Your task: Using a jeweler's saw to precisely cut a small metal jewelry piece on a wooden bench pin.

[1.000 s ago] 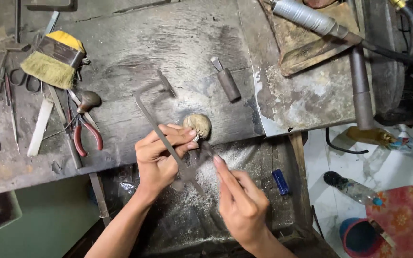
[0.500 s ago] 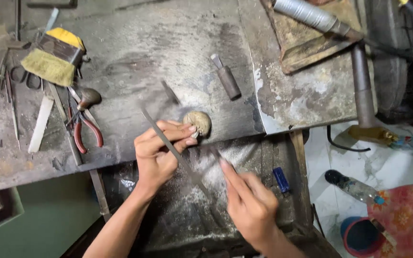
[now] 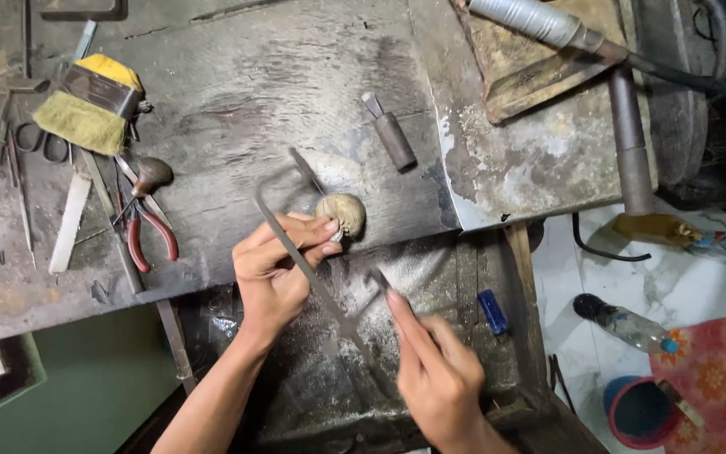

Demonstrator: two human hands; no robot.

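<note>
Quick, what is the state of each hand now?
Left hand: closed, pinching a small metal piece against the round wooden knob.
Right hand: closed on the saw frame handle.

Dull grey metal saw frame (image 3: 313,277), rough scuffed wooden bench (image 3: 237,101), red glossy-handled pliers (image 3: 149,231)
</note>
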